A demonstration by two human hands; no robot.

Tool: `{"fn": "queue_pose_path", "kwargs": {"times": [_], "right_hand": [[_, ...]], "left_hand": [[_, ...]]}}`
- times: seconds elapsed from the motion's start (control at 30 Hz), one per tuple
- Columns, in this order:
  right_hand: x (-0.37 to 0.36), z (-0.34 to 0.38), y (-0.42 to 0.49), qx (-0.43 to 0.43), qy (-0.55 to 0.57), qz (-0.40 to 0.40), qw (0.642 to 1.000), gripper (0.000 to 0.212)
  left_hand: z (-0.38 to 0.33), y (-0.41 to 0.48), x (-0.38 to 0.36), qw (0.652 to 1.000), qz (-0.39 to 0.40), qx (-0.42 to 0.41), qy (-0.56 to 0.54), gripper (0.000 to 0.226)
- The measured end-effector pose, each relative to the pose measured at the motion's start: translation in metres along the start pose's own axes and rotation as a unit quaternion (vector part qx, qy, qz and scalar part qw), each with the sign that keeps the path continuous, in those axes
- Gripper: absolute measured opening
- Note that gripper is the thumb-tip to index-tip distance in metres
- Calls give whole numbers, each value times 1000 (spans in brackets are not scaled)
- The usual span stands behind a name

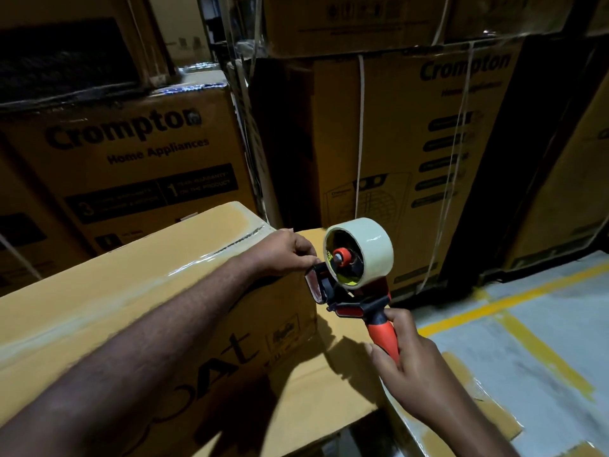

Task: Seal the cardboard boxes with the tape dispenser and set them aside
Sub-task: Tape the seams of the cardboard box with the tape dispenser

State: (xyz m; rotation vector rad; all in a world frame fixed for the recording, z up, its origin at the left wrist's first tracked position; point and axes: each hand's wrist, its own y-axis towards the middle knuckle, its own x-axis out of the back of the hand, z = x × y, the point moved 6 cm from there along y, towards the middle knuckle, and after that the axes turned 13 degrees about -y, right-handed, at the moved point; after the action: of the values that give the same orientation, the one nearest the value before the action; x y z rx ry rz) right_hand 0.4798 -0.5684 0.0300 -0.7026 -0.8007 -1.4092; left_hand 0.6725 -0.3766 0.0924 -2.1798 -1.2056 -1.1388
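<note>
Right hand [408, 351] curls tight round the orange handle of the tape dispenser [349, 285], held above the low box [339, 344]. Left hand [283, 252] pinches its front edge (prob. freeing the tape end) beside the taped cardboard box [115, 291]. Crompton cartons [131, 153] stacked behind.

Red-black tape dispenser [354, 291], brown boxes [138, 291], yellow-lined floor [543, 324].

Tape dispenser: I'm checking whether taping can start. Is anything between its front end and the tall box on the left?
Only the left hand: its fingers pinch the front end of the tape dispenser, right by the near corner of the tall box. Nothing else visible lies between them.
</note>
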Motion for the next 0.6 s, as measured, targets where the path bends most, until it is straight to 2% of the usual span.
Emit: {"fn": "queue_pose_path", "kwargs": {"times": [0.2,0.3,0.37,0.5,0.6], "right_hand": [[-8,6,6,0,-22,16,1000,39],[-12,6,12,0,-26,23,999,39],[-15,3,14,-3,-29,30,999,41],[-25,2,18,2,-19,35,999,44],[-35,4,23,-8,52,50,997,36]], "left_hand": [[-3,-4,-2,999,25,8,-25,21],[-7,-12,-5,997,58,29,-38,37],[-13,-19,-13,996,79,30,2,43],[-10,-27,-20,994,63,32,84,50],[-5,-31,-21,988,42,39,145,50]]}}
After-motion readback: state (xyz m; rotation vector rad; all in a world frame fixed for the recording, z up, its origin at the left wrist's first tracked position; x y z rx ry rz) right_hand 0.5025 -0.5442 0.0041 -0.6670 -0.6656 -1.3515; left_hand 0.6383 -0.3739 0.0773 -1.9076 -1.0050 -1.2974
